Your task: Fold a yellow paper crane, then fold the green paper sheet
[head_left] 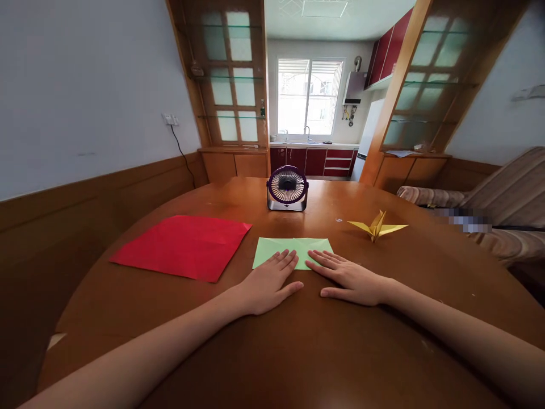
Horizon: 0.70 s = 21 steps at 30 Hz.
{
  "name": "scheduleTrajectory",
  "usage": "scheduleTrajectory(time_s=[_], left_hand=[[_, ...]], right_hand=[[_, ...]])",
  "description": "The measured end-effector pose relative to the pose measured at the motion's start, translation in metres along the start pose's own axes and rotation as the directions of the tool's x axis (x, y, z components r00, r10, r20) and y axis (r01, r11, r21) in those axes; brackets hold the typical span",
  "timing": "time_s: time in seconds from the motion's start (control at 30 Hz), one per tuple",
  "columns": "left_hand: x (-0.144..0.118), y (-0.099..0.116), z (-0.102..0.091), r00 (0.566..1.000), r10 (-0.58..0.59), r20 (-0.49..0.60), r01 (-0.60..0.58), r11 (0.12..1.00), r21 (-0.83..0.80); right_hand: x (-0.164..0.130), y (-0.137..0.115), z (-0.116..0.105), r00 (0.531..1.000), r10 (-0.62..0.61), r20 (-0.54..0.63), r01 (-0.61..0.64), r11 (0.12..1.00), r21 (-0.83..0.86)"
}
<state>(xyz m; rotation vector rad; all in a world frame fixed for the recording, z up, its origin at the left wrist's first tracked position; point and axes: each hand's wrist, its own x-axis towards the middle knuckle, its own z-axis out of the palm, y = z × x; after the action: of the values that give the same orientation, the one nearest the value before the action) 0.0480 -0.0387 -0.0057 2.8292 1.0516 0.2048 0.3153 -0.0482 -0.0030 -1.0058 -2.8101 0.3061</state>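
Pressing flat, our left hand and right hand lie open with fingertips on the near edge of the green paper; we judge folding barely begun, the red sheet left untouched.

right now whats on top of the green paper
Fingertips of both flat hands, left and right, press the near edge of the folded light-green paper on the round wooden table. The strip beneath them is hidden.

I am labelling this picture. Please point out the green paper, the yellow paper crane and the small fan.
green paper (293, 247): head view, on its flat upper middle.
yellow paper crane (378, 228): head view, on its body.
small fan (287, 186): head view, on its round grille.
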Motion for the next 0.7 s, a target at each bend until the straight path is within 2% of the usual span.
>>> scheduleTrajectory(time_s=[0.23, 0.4, 0.53, 0.63, 0.7], left_hand=[[0.011, -0.011, 0.006, 0.998, -0.038, -0.058, 0.037, 0.999, -0.007], [0.019, -0.014, 0.004, 0.981, -0.03, -0.191, 0.039, 0.998, 0.041], [0.02, -0.014, 0.002, 0.942, 0.144, -0.303, -0.107, 0.985, 0.136], [0.022, -0.013, 0.001, 0.905, 0.29, -0.311, -0.222, 0.946, 0.236], [0.023, -0.014, 0.001, 0.89, 0.35, -0.291, -0.257, 0.915, 0.311]], right_hand=[[0.001, 0.0, 0.001, 0.999, -0.017, -0.048, 0.016, 0.999, -0.029], [0.006, -0.001, -0.001, 0.99, -0.026, -0.142, 0.016, 0.997, -0.074], [0.011, 0.001, 0.0, 0.972, -0.057, -0.228, 0.042, 0.997, -0.07], [0.014, 0.004, 0.001, 0.962, -0.084, -0.262, 0.063, 0.994, -0.084], [0.015, 0.004, 0.002, 0.957, -0.09, -0.276, 0.068, 0.994, -0.088]])
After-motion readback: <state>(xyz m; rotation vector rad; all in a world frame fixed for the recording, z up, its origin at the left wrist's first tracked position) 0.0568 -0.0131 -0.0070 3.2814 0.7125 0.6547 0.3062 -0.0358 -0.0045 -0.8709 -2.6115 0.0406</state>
